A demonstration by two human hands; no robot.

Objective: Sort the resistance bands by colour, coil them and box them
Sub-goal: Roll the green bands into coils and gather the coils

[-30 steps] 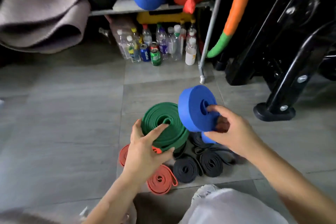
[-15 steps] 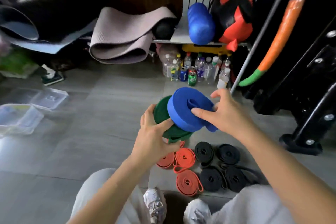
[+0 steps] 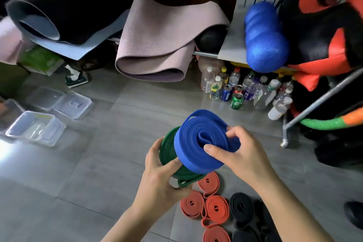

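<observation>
Left hand (image 3: pixel 159 175) gripping green coil (image 3: pixel 169 149), right hand (image 3: pixel 239 155) pinching blue coil (image 3: pixel 204 143) at core and rim, coils touching | Judged light, rubbery, prone to unwinding — clamp across layers, trap loose tail | Orange coils (image 3: pixel 208 202), black coils (image 3: pixel 241 208) on floor beneath hands | Clear boxes (image 3: pixel 35 125) well left of left hand — open tile between

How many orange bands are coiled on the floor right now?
4 orange coils: one just below the green band, two side by side nearer you, one cut off at the bottom edge. The left hand may hide more.
</observation>
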